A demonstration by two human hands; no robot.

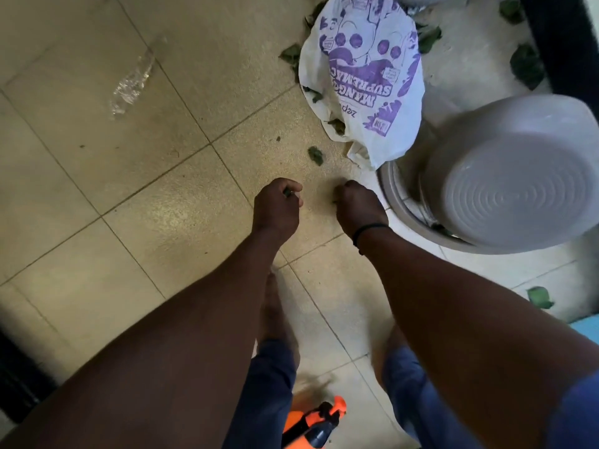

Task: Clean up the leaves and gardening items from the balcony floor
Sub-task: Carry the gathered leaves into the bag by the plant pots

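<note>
**Both hands down at the tiles, gathering leaf scraps beside the bag**

A small green leaf [315, 155] lies alone on the beige tiled floor [136, 196], just far of the two hands and near the low edge of a white bag with purple print [363, 69]. More leaves [526, 64] are scattered at the far right, on the paler floor beyond the bag; a few poke out from under the bag's left edge, and one more leaf [539, 298] lies at the right, near the person's right arm.

The left hand [277, 205] is curled, fingers bent round a small dark green scrap that shows between thumb and fingers. The right hand [358, 205] is also curled, knuckles up, with a bit of green just below its fingers; whether it actually grips that bit cannot be told. A dark band sits on the right wrist.

The bag lies crumpled on the floor; what is inside it does not show. To the right of the hands a pale round basin [515, 186] sits tilted, its ribbed bottom facing up, resting on or in a second round rim below it, where a little green shows at the near edge.

Far left on the tiles lies a crumpled piece of clear plastic [131, 82]. At the near edge, between the person's blue-clad legs, is an orange and black spray bottle [319, 422].
</note>
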